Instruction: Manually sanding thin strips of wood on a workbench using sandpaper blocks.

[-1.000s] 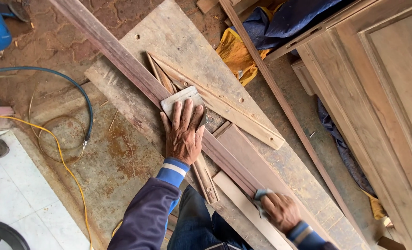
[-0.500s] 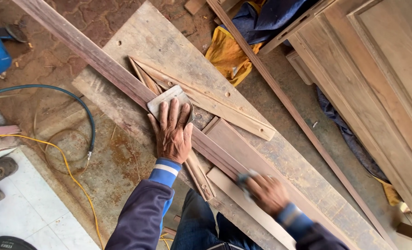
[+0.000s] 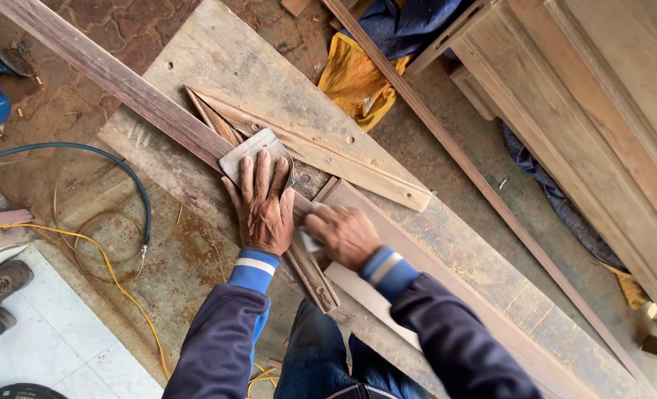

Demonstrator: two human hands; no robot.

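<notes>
At the far left a yellow cable [image 3: 114, 273] and a dark hose [image 3: 132, 174] curl over the rusty floor, well apart from the work. Next comes the long dark wooden strip [image 3: 121, 81], which runs diagonally from the upper left across the plank counter [image 3: 217, 52] and passes under both hands. The left hand [image 3: 263, 201] lies flat on it, fingers [image 3: 248, 174] spread and pressing a small pale pad [image 3: 247, 151] down onto the strip. Just to its right, the right hand [image 3: 344, 235] is blurred; its fingers seem curled around a small pale piece of abrasive or cloth [image 3: 310, 238] held against the strip, though the grip is hard to make out. The strip looks stiff, slender and fairly light, likely to slide or flex unless pinned from above near the worked spot. Farther right lie a yellow cloth [image 3: 350, 77] and a large wooden panel [image 3: 601, 111].
</notes>
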